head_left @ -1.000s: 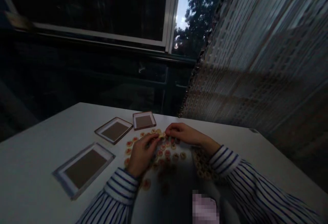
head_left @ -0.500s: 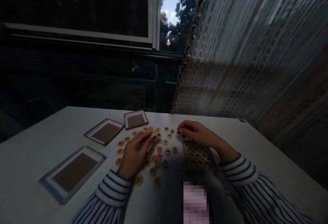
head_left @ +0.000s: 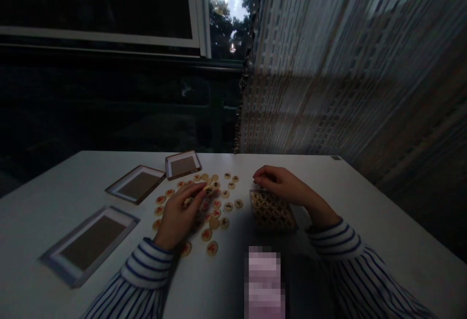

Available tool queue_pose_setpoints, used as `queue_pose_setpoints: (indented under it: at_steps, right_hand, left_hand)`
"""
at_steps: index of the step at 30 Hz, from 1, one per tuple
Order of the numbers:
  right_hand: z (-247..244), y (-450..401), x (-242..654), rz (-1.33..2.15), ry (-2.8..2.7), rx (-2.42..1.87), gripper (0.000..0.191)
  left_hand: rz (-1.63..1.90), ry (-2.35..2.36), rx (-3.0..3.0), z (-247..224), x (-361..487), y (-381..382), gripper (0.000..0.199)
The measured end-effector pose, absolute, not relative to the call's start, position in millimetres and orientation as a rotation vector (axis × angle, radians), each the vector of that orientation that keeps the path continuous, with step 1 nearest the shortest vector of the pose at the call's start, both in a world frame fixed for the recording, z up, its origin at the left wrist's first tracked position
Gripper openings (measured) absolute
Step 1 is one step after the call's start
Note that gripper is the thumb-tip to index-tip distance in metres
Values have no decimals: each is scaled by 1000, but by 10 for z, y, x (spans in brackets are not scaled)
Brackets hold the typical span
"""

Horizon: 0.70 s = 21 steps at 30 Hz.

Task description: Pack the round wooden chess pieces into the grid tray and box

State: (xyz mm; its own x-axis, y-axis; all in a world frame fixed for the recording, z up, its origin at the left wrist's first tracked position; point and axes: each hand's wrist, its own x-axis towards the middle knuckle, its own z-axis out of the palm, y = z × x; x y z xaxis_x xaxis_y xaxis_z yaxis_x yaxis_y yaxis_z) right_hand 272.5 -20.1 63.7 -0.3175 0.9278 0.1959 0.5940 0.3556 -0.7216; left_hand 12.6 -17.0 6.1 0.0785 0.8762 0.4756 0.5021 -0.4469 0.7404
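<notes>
The left hand (head_left: pixel 178 216) bends over round tan discs (head_left: pixel 216 204) with red or black marks — the right hand (head_left: pixel 282 183) curls by a clear square box (head_left: pixel 273 230) — can't tell if either grips.

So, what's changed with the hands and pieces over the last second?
The right hand moved rightward, away from the left hand, uncovering more of the boxed pieces. Whether it took or released anything is unclear. The left hand stays over the loose pieces; the three rectangular items lie as before.
</notes>
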Motion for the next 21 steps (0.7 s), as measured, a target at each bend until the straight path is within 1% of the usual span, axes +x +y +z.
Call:
queue_pose_setpoints:
  at_steps: [9,15,21]
  right_hand:
    - [739,-272,2818,627,-2079,-1339,21]
    - [821,-341,2880,594,-2060,-1289,21]
    - [865,-373,2910,585,-2040,-1277,20]
  left_hand:
    - [1309,1355,1949,98,240,-197,27]
    - [1285,1343,1945,169,479,-255,28]
    - [1265,1258,1772,281,776,-286,30]
